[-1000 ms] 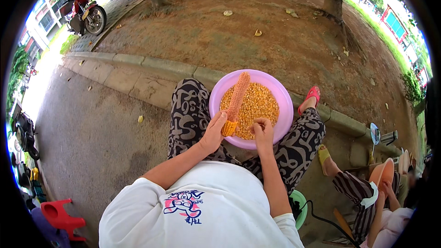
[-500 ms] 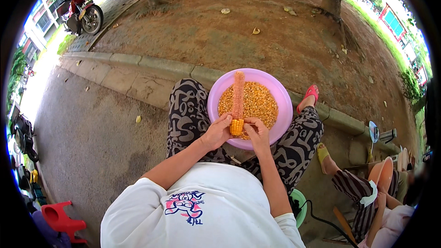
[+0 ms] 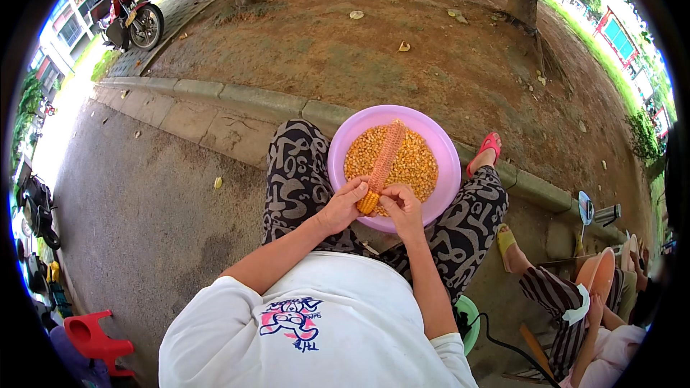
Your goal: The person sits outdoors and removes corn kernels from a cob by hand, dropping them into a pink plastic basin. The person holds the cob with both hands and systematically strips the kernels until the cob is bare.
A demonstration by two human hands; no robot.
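A corn cob is held over a pink basin, its stripped, pinkish length tilting up and to the right. Yellow kernels remain on the end nearest me. My left hand is closed round that near end from the left. On its other side, my right hand is closed with thumb and fingers pressed against the kernels. Loose yellow corn kernels cover the basin's floor. The basin sits between my knees, in patterned dark trousers.
A stone kerb runs past the basin, with bare earth and trees beyond. At the right another person sits by an orange basin. A green tub stands beside my right hip. A red plastic stool is at the lower left.
The cob's far end has swung to the right, from nearly upright to tilted. Both hands stay at its near end with almost the same grip.
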